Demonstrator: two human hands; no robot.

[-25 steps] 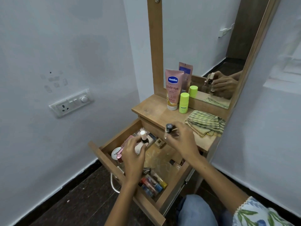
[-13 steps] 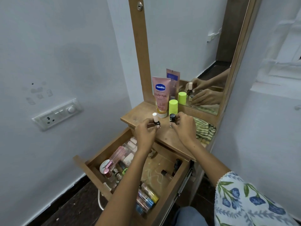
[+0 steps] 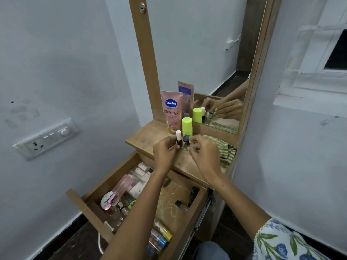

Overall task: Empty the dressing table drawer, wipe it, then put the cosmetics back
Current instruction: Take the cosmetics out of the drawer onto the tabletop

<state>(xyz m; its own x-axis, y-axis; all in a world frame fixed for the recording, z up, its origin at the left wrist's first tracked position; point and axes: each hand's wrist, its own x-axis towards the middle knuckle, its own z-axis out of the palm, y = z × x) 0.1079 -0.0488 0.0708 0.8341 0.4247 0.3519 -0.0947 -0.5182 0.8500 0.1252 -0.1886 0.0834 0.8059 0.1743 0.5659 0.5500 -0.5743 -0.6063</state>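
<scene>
The wooden drawer (image 3: pixel 88 209) hangs open below the dressing table top (image 3: pixel 148 136). In it lie several cosmetics: a pink perfume bottle (image 3: pixel 123 186), a round tin (image 3: pixel 106 199), lip tubes (image 3: pixel 159 237) and a small dark-capped vial (image 3: pixel 179 203). My left hand (image 3: pixel 165 152) grips a small nail polish bottle with a white cap (image 3: pixel 178 139), upright on the table top. My right hand (image 3: pixel 203 152) pinches a second small bottle with a dark cap (image 3: pixel 185 142), standing right beside the first.
A pink Vaseline tube (image 3: pixel 171 111) and a lime green roll-on (image 3: pixel 187 126) stand behind the two bottles, against the mirror (image 3: pixel 216 53). A folded striped cloth (image 3: pixel 226 151) lies at the table top's right end. A switch panel (image 3: pixel 47 137) sits on the left wall.
Both hands rose out of the drawer with a small bottle each and set them on the table top in front of the green roll-on. The camera tilted upward.
</scene>
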